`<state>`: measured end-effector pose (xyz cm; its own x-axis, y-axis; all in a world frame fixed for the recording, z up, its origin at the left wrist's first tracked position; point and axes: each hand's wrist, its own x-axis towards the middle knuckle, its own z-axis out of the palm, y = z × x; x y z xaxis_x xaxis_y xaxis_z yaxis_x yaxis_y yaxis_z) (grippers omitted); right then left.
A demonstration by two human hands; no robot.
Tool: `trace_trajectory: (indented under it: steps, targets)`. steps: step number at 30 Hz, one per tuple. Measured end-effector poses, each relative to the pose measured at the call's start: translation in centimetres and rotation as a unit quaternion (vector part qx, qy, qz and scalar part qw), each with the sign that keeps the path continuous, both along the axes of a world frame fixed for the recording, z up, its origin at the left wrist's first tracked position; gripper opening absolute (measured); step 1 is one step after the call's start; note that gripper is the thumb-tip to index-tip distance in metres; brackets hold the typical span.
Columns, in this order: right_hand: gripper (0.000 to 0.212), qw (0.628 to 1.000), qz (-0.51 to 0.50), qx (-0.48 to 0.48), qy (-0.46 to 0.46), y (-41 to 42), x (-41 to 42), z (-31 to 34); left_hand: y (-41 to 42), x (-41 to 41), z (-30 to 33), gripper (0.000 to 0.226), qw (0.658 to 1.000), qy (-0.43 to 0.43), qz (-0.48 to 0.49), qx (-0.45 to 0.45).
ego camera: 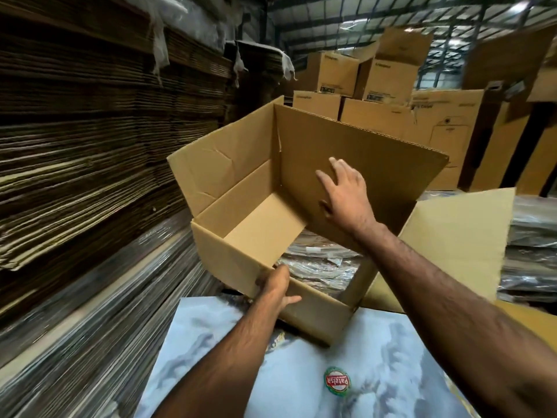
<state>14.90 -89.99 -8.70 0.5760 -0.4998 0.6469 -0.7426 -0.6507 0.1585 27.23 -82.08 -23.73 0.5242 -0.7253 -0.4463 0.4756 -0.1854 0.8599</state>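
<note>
You have the cardboard box [313, 312] tipped up on the far edge of the desk [376, 357], its near lower corner touching the marbled top just beyond the round sticker [337, 382]; the rest of it hangs out past that far edge. Your left hand [275, 286] holds the near wall, thumb hooked over the rim and fingers clamped on the outside of the card. Your right hand [346, 197] lies flat against the inside of the long far panel [376, 152], fingers spread apart and gripping nothing.

The step in hand looks like setting the carton up: the walls are squared, one small bottom flap [265, 233] is folded in, but the bottom is not yet closed; through the gap you can see wrapped bundles [319, 263] beyond the desk. Another flap [458, 236] splays outward off the far right of the desk.

Next, I would judge, you need the remaining bottom flaps brought in over the small one; keep the left-hand grip firm so the walls stay square, and press evenly with the right palm so the panel creases on its score and does not buckle. Stacked flat cartons [90, 146] rise to the left of the desk; made-up boxes [385, 76] stand well beyond it.
</note>
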Motion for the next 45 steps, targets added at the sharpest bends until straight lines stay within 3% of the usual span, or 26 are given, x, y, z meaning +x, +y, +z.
trace_trajectory:
  steps: [9, 16, 21, 29, 31, 33, 35, 41, 45]
  targets:
    - [0.09, 0.986, -0.156, -0.054, 0.036, -4.3, -3.3, 4.5, 0.8, 1.7, -0.9, 0.046, 1.0, -0.008, 0.012, 0.014]
    - [0.094, 0.983, -0.173, -0.044, 0.05, -6.6, -3.4, 6.1, 0.3, 2.0, -1.1, 0.043, 0.999, -0.026, 0.011, 0.022]
    - [0.094, 0.985, -0.163, 0.023, 0.051, -8.4, -2.7, 9.0, -1.0, 1.3, -1.2, 0.046, 1.0, 0.008, 0.022, 0.011]
    - [0.076, 0.986, -0.157, 0.048, -0.031, -10.2, -3.2, 10.1, -3.5, 1.8, -1.9, 0.04, 0.998, -0.014, 0.06, 0.0]
    - [0.068, 0.986, -0.132, 0.105, 0.017, -9.4, -2.6, 9.4, -4.4, 2.5, -2.3, 0.038, 0.998, -0.014, 0.064, 0.003]
    - [0.041, 0.978, -0.129, 0.117, 0.11, -8.6, -1.9, 7.8, -5.2, 3.0, -2.7, 0.037, 0.998, -0.027, 0.059, 0.01]
    - [0.028, 0.981, -0.112, 0.094, 0.126, -7.8, -1.6, 6.1, -6.0, 3.9, -3.4, 0.038, 0.998, -0.037, 0.042, 0.011]
    - [0.024, 0.995, -0.035, -0.037, 0.087, -8.0, -2.8, 6.3, -6.1, 7.3, -4.8, 0.036, 0.998, -0.016, 0.057, 0.037]
    - [0.027, 0.996, -0.021, -0.044, 0.079, -7.8, -3.2, 7.2, -5.9, 9.0, -4.2, 0.033, 0.996, 0.004, 0.072, 0.043]
